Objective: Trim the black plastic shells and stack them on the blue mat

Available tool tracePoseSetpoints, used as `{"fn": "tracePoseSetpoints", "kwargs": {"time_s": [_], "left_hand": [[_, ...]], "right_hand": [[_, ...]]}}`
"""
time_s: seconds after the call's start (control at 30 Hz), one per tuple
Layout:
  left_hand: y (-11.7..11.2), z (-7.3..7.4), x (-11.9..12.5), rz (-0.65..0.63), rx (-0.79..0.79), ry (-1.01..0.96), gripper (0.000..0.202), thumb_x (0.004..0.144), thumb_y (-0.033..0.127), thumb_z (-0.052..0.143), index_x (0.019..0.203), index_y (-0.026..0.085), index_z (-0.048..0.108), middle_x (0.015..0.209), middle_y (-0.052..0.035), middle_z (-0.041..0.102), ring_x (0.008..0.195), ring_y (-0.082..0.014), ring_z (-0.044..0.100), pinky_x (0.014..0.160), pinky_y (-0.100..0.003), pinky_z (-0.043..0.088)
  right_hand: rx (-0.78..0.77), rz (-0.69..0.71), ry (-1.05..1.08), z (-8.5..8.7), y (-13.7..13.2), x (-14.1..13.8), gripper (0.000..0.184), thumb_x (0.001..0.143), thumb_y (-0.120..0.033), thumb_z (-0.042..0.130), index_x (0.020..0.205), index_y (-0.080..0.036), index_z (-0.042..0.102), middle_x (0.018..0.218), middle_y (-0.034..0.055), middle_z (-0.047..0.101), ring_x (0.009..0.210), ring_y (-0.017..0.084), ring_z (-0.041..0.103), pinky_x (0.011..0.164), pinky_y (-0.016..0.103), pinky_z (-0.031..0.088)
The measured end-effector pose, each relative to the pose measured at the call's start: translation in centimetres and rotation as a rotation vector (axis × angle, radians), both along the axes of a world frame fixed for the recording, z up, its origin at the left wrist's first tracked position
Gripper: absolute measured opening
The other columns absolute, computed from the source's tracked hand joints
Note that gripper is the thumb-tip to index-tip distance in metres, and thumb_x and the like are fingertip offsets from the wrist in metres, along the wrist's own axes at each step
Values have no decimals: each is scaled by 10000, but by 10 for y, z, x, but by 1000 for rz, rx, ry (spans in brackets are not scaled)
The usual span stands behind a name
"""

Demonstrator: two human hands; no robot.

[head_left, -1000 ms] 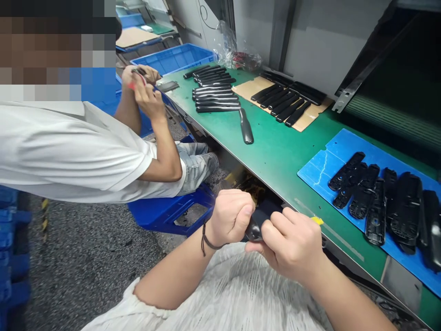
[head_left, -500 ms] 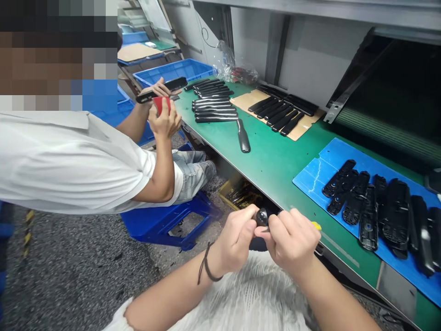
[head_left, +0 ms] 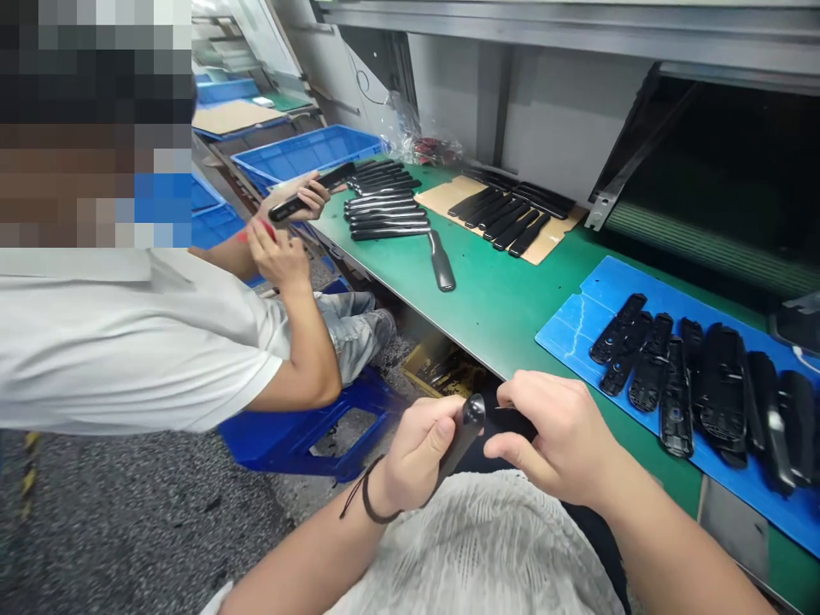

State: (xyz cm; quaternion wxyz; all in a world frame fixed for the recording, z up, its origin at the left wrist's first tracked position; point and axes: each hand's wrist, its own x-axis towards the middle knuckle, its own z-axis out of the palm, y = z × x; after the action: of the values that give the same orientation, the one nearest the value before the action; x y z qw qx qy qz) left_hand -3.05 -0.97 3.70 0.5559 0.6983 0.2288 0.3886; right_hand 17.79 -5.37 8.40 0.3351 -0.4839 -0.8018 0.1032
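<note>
Housing [head_left: 462,440], a slim black piece, stands tilted in the person's left hand [head_left: 416,453], which clamps its lower half between curled fingers and thumb, leaving the rounded tip clear. The right hand [head_left: 554,431] is apart from it, curled just beside the tip; whether it pinches anything thin, I cannot tell. Both hands sit just off the front edge of the bench [head_left: 506,316]. The housing looks light and stiff, its smooth plastic possibly slippery, so its long sides seem the best place to hold. Near that edge lies a lone black piece [head_left: 442,260]; farther along are rows of black bars [head_left: 384,213] and a cardboard sheet [head_left: 544,248]. Toward the bench's right end, a blue mat [head_left: 564,337] carries black casings [head_left: 721,384]. At left, a co-worker's hand [head_left: 301,196] holds a black bar [head_left: 307,196].
</note>
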Motion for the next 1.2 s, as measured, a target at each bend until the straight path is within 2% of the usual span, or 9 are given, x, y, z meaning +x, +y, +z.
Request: {"fn": "tracePoseSetpoints", "kwargs": {"time_s": [0.2, 0.3, 0.4, 0.5, 0.67, 0.83, 1.03, 1.13, 1.2], "left_hand": [[-2, -4, 1, 23, 56, 2, 597, 1071, 595, 358, 707, 161, 547, 608, 2, 436, 549, -117, 388, 558, -302, 274], [0, -4, 1, -20, 104, -7, 573, 1075, 583, 361, 711, 169, 516, 607, 10, 413, 551, -115, 372, 557, -297, 267], [6, 1, -4, -90, 177, -6, 554, 1075, 576, 370, 716, 175, 504, 604, 13, 412, 545, -115, 371, 552, -291, 271], [14, 9, -11, -144, 253, 27, 507, 1083, 534, 373, 750, 181, 522, 618, 10, 426, 551, -123, 383, 556, -288, 291], [18, 16, -15, -184, 285, 81, 469, 1090, 483, 359, 794, 181, 564, 628, -2, 461, 543, -131, 400, 567, -298, 311], [13, 9, -11, -112, 269, 64, 497, 1087, 515, 351, 779, 182, 553, 618, -7, 459, 551, -138, 411, 570, -299, 310], [7, -5, -3, -11, 168, 82, 557, 1079, 562, 328, 773, 171, 580, 617, -9, 453, 551, -138, 408, 562, -304, 288], [5, -8, -1, 28, 59, 71, 578, 1075, 568, 333, 783, 162, 623, 600, -16, 481, 546, -144, 429, 565, -307, 295], [4, -7, -1, 37, -22, 59, 567, 1077, 558, 337, 817, 159, 646, 596, -19, 502, 551, -150, 451, 574, -305, 314]], "right_hand": [[21, -32, -2, 11, 3, -13, 532, 1006, -681, 501, 776, -201, 507, 686, -31, 468, 626, 117, 354, 597, 285, 232], [-46, 9, 24, 14, 3, -11, 530, 1016, -677, 483, 790, -199, 515, 686, -35, 488, 625, 110, 367, 601, 277, 236], [-146, 64, -2, 19, 4, -7, 552, 1003, -712, 478, 793, -203, 516, 690, -42, 511, 618, 100, 383, 597, 269, 228], [-169, 77, -56, 25, 4, -5, 587, 1000, -737, 454, 757, -205, 492, 669, -44, 495, 605, 98, 370, 583, 271, 204], [-88, 60, -127, 28, 4, -5, 601, 1021, -718, 429, 716, -204, 488, 627, -42, 472, 582, 103, 353, 565, 284, 176], [88, -13, -161, 19, 0, -6, 605, 1033, -701, 419, 696, -205, 497, 617, -40, 457, 569, 113, 325, 555, 304, 147], [331, -80, -143, 1, -4, -10, 526, 1055, -504, 536, 633, -203, 446, 601, -27, 388, 591, 138, 249, 569, 336, 143], [290, -48, -49, -4, -6, -8, 317, 1068, -249, 506, 759, -196, 554, 635, -25, 435, 604, 138, 305, 571, 325, 198], [219, -42, -30, -4, -7, -7, 226, 1068, -179, 439, 922, -172, 612, 699, -5, 516, 630, 140, 385, 582, 313, 248]]}}
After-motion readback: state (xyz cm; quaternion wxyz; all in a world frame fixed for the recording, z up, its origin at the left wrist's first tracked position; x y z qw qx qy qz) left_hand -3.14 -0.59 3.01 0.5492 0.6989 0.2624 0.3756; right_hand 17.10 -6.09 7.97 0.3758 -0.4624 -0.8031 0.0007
